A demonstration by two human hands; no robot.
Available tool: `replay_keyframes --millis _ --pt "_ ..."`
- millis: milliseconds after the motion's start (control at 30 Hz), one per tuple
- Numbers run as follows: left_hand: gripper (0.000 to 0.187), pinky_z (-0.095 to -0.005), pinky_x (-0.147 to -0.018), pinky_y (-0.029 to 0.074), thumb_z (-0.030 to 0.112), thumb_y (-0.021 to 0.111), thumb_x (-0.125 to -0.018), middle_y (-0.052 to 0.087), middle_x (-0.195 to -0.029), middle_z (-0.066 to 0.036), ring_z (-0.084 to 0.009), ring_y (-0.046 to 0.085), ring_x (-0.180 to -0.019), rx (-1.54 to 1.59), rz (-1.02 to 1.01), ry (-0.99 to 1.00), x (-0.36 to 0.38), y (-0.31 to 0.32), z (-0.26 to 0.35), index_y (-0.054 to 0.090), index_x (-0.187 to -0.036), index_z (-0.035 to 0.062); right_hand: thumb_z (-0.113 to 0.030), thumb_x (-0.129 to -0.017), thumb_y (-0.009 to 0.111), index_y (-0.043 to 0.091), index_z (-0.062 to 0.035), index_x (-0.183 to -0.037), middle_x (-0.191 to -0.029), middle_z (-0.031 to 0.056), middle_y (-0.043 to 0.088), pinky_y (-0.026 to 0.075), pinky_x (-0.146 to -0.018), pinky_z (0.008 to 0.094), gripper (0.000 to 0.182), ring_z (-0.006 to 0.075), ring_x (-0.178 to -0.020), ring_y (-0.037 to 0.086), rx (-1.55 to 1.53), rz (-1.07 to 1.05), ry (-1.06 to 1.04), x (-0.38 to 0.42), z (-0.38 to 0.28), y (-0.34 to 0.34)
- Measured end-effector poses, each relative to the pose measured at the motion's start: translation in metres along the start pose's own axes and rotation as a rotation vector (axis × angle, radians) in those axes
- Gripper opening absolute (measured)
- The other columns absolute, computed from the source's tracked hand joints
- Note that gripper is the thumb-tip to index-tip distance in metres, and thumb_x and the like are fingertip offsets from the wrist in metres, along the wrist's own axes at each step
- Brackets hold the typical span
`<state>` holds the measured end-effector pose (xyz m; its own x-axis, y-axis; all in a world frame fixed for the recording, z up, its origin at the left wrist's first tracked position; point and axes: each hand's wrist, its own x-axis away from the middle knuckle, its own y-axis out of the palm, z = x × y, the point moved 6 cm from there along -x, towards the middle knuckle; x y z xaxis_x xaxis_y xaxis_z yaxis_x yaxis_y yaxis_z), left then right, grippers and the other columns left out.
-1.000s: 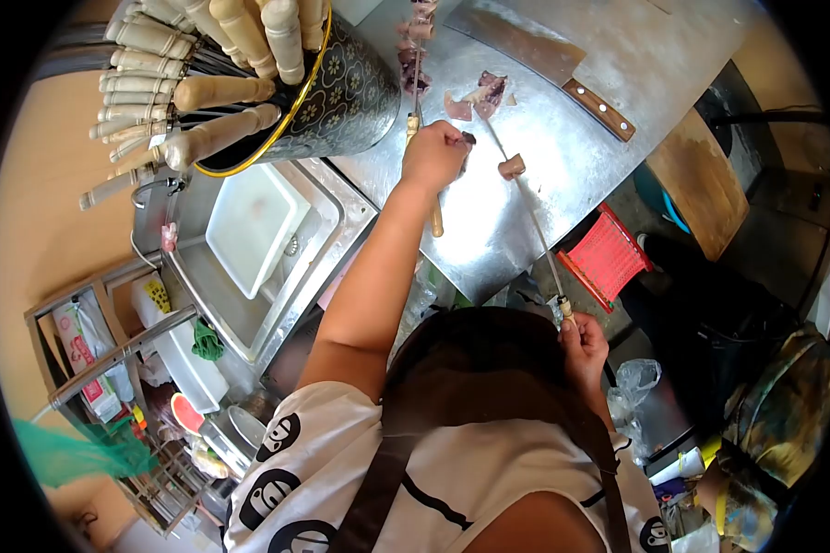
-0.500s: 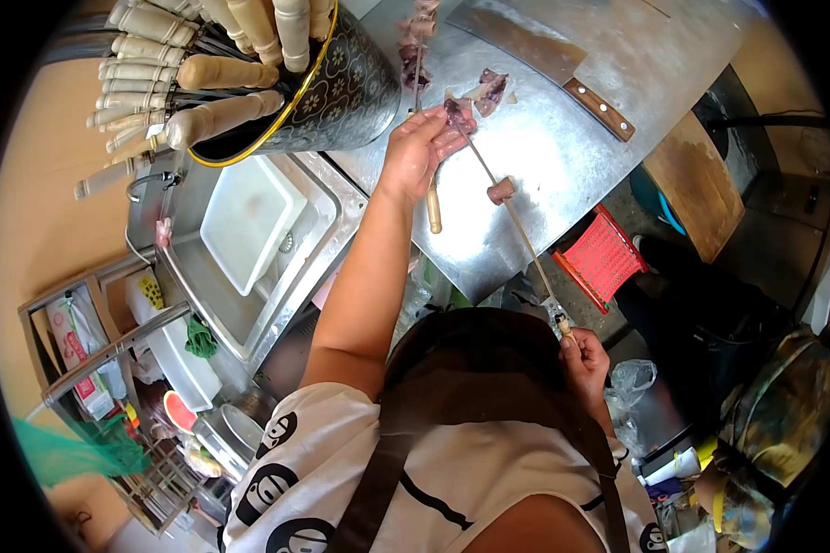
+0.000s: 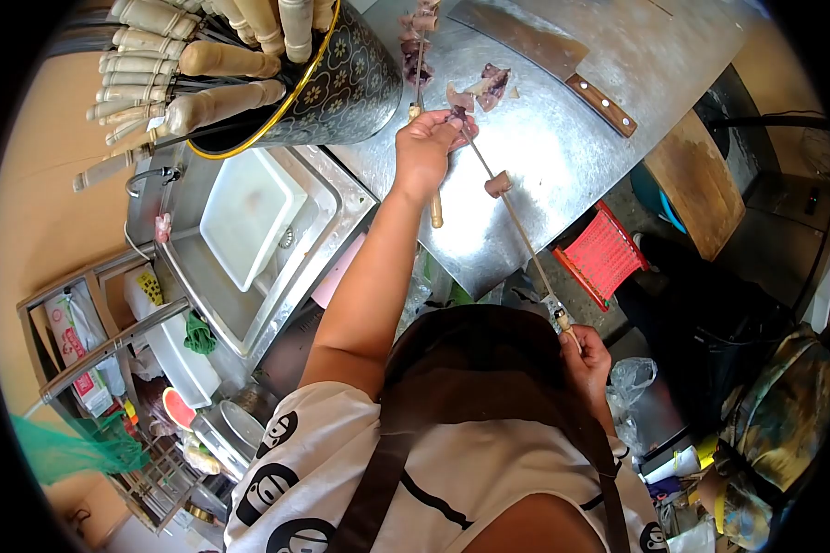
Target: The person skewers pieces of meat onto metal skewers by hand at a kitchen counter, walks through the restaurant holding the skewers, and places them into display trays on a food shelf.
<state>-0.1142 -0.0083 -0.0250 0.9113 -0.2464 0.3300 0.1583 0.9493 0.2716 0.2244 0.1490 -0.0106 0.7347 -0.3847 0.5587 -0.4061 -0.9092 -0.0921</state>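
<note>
My right hand (image 3: pixel 585 359) is wrapped round the wooden handle of a long metal skewer (image 3: pixel 524 232). The skewer slants up and left over the corner of the steel table. A chunk of pinkish-brown meat (image 3: pixel 498 184) is threaded partway along it. At the far tip, my left hand (image 3: pixel 426 152) pinches a small dark piece of meat (image 3: pixel 457 114) against the skewer; whether the tip has gone through is hidden by the fingers. Beyond that hand lie loose meat scraps (image 3: pixel 491 85). Another skewer with meat (image 3: pixel 418 55) lies on the table, its wooden handle (image 3: pixel 436 210) partly behind my left hand.
A cleaver (image 3: pixel 535 55) with a wooden handle lies on the steel table (image 3: pixel 646 55). At upper left, a dark patterned bucket (image 3: pixel 355 83) holds several wooden-handled skewers. A sink with a white tray (image 3: pixel 249 217) is to the left. A red woven stool (image 3: pixel 602 256) stands below the table's right edge.
My left hand has turned from palm-up to a pinch, with its fingers closed over the dark meat at the skewer's tip. My right hand has barely moved.
</note>
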Motion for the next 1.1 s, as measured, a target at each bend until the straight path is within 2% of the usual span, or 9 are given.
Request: replay_keyframes --millis 100,267,433,633,767,833,967,1100 --pt "0.012 -0.0287 -0.075 0.052 -0.002 0.048 -0.085 0.062 -0.087 -0.015 -0.02 0.063 -0.078 -0.064 0.008 0.023 0.008 0.008 -0.001 0.053 -0.094 -0.0077 -0.01 -0.083 0.06 0.057 -0.0009 -0.089 -0.065 -0.0039 0.049 0.035 -0.055 0.0176 0.011 0.0026 -0.06 0.041 0.044 0.02 -0.062 0.002 -0.012 0.004" --pt "0.01 -0.0295 -0.074 0.052 0.0 0.048 -0.086 0.062 -0.087 -0.016 -0.0211 0.063 -0.078 0.016 0.046 0.059 0.003 0.004 0.006 0.051 -0.093 -0.0065 -0.009 -0.083 0.06 0.058 -0.0011 -0.09 -0.066 -0.0039 0.05 0.036 -0.056 0.0178 0.011 0.0027 -0.061 0.043 0.08 0.027 -0.073 0.001 -0.012 0.002" --pt "0.013 -0.0356 -0.077 0.052 0.003 0.045 -0.088 0.06 -0.094 -0.02 -0.0283 0.062 -0.085 0.102 0.075 -0.06 0.003 0.002 0.012 0.049 -0.097 -0.0059 -0.009 -0.083 0.06 0.057 -0.0008 -0.091 -0.068 -0.0029 0.052 0.037 -0.057 0.0181 0.012 0.0032 -0.062 0.044 0.004 -0.005 -0.055 -0.002 -0.009 0.001" --pt "0.022 -0.039 -0.079 0.051 0.007 0.049 -0.088 0.059 -0.096 -0.022 -0.0309 0.061 -0.088 0.251 0.043 -0.226 0.002 -0.004 0.005 0.049 -0.103 -0.0085 -0.007 -0.083 0.059 0.056 -0.0002 -0.092 -0.069 -0.0026 0.052 0.036 -0.058 0.0178 0.012 0.0035 -0.063 0.044 -0.036 -0.044 -0.039 -0.007 -0.001 0.0" --pt "0.023 -0.0391 -0.08 0.051 0.008 0.048 -0.088 0.059 -0.096 -0.022 -0.0309 0.061 -0.089 0.305 0.066 -0.268 0.005 -0.001 0.003 0.049 -0.103 -0.0095 -0.006 -0.083 0.059 0.056 -0.0002 -0.092 -0.07 -0.0029 0.051 0.036 -0.059 0.0177 0.011 0.0035 -0.064 0.044 -0.071 -0.04 -0.031 -0.01 0.003 0.001" --pt "0.018 -0.037 -0.075 0.053 0.006 0.049 -0.087 0.06 -0.089 -0.019 -0.0285 0.063 -0.081 0.338 0.093 -0.276 0.005 0.001 0.0 0.05 -0.097 -0.0091 -0.006 -0.083 0.059 0.056 -0.0005 -0.092 -0.07 -0.0029 0.051 0.036 -0.059 0.0177 0.011 0.0035 -0.064 0.044 -0.07 -0.028 -0.063 -0.011 0.0 0.006" --pt "0.017 -0.0361 -0.072 0.053 0.005 0.048 -0.088 0.06 -0.088 -0.018 -0.0272 0.063 -0.079 0.317 0.088 -0.29 0.011 0.011 -0.012 0.05 -0.097 -0.0087 -0.007 -0.083 0.059 0.056 -0.0012 -0.091 -0.07 -0.0031 0.051 0.036 -0.058 0.0178 0.011 0.0034 -0.064 0.043 -0.008 0.004 -0.145 -0.012 0.0 0.012" --pt "0.016 -0.0332 -0.065 0.052 0.005 0.049 -0.087 0.06 -0.085 -0.017 -0.0241 0.062 -0.072 0.311 0.082 -0.297 0.017 0.025 -0.026 0.051 -0.095 -0.0083 -0.007 -0.083 0.059 0.056 -0.0015 -0.091 -0.069 -0.0031 0.05 0.035 -0.058 0.0181 0.011 0.0035 -0.063 0.043 0.017 0.015 -0.09 -0.017 -0.008 0.015"
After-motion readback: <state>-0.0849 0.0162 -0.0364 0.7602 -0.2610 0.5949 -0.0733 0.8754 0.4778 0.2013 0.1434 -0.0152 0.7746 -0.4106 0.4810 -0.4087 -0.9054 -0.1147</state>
